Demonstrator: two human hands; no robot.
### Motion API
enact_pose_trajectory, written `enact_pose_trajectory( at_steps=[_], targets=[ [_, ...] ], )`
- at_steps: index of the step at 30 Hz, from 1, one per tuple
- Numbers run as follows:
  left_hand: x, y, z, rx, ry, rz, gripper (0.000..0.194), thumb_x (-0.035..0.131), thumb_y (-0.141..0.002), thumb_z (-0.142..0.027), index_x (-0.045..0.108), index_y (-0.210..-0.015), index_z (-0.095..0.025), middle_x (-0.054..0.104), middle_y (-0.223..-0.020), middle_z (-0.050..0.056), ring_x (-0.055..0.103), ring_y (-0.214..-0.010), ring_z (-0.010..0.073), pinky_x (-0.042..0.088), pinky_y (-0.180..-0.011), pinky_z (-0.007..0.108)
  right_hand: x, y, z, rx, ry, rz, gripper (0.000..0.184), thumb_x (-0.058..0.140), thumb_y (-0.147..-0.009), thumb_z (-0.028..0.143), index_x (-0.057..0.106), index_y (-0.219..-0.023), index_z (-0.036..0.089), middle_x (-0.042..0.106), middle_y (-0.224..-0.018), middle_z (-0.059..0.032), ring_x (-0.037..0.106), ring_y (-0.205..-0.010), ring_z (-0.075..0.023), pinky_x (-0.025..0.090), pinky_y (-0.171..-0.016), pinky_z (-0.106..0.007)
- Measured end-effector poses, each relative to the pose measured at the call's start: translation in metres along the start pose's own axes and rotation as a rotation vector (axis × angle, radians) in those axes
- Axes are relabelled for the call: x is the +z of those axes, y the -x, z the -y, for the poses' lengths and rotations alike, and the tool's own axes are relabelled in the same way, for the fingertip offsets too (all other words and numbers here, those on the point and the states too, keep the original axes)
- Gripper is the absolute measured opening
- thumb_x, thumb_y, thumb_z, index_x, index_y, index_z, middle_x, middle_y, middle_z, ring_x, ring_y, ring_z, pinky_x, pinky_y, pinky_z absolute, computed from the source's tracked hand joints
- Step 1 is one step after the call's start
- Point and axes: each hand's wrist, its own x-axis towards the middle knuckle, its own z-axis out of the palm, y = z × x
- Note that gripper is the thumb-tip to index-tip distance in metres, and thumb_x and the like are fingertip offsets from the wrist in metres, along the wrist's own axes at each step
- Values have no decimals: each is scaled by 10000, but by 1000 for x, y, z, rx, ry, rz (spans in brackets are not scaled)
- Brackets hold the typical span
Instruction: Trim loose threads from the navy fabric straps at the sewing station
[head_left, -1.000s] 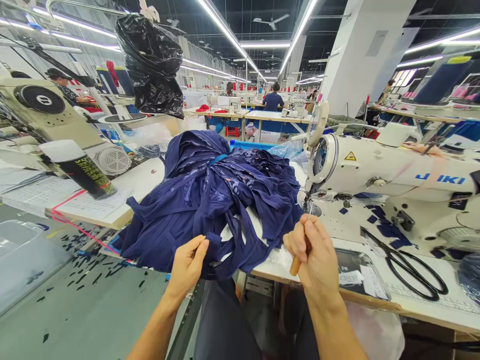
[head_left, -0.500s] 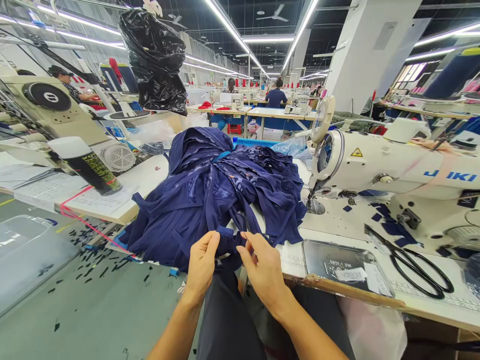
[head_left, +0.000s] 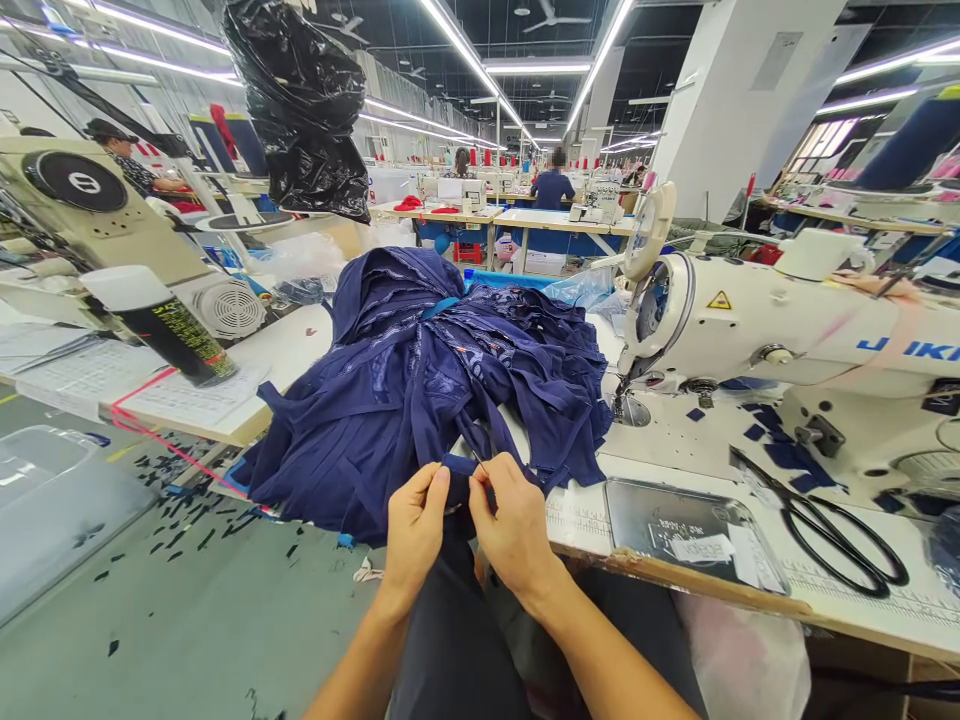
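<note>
A heap of navy blue garments (head_left: pixel 375 400), gathered at the middle by a blue tie (head_left: pixel 441 307), lies on the sewing table in front of me. At its near edge, a small folded navy fabric end (head_left: pixel 460 464) is stretched between my hands. My left hand (head_left: pixel 417 520) pinches its left side between thumb and fingers. On the other side, my right hand (head_left: pixel 510 515) pinches the fabric with thumb and forefinger; a thin dark line shows at those fingertips, too fine to name. The fingers of both hands partly hide the fabric.
To the right stands a white sewing machine (head_left: pixel 720 310), with black scissors (head_left: pixel 844 530) and a metal plate (head_left: pixel 690 530) nearer me. A spray can (head_left: pixel 161 325) stands on papers at left. A black plastic bag (head_left: pixel 300 110) hangs above. People sit further back.
My hands have moved closer together and slightly right. The right fingers now meet in a tighter pinch, and the fabric end between the hands looks more folded. The view has shifted a little.
</note>
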Motion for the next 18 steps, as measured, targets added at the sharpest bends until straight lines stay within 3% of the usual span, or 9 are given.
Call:
enact_pose_trajectory(
  at_steps=[5,8,12,18],
  targets=[
    [1,0,1,-11,-8,2,300,469,-768,-399,504,-600,-153,434,-572,-25,380,-545,98,350,-503,194,-5,-1,-1,102,-169,5,155,394,-807,148,430,-661,185,425,-612,33,422,-511,-87,337,-483,-204],
    [1,1,2,-6,-46,21,296,456,-781,-398,494,-609,-160,423,-562,-30,376,-535,99,343,-504,202,-10,-4,-2,109,-176,-13,133,398,-839,183,512,-771,169,460,-646,16,450,-539,-95,355,-486,-204],
    [4,1,3,124,-188,86,265,429,-801,-341,520,-627,-163,479,-588,-16,421,-559,112,359,-537,216,-12,-10,-2,-30,-35,60,198,403,-879,238,578,-927,160,537,-793,-44,521,-647,-124,401,-560,-227],
    [4,0,2,287,-379,175,226,401,-826,-270,542,-676,-178,548,-682,16,488,-649,140,387,-625,244,-11,-11,-3,-172,303,73,337,302,-901,160,537,-660,164,508,-685,-37,478,-554,-120,339,-515,-239]
  ],
)
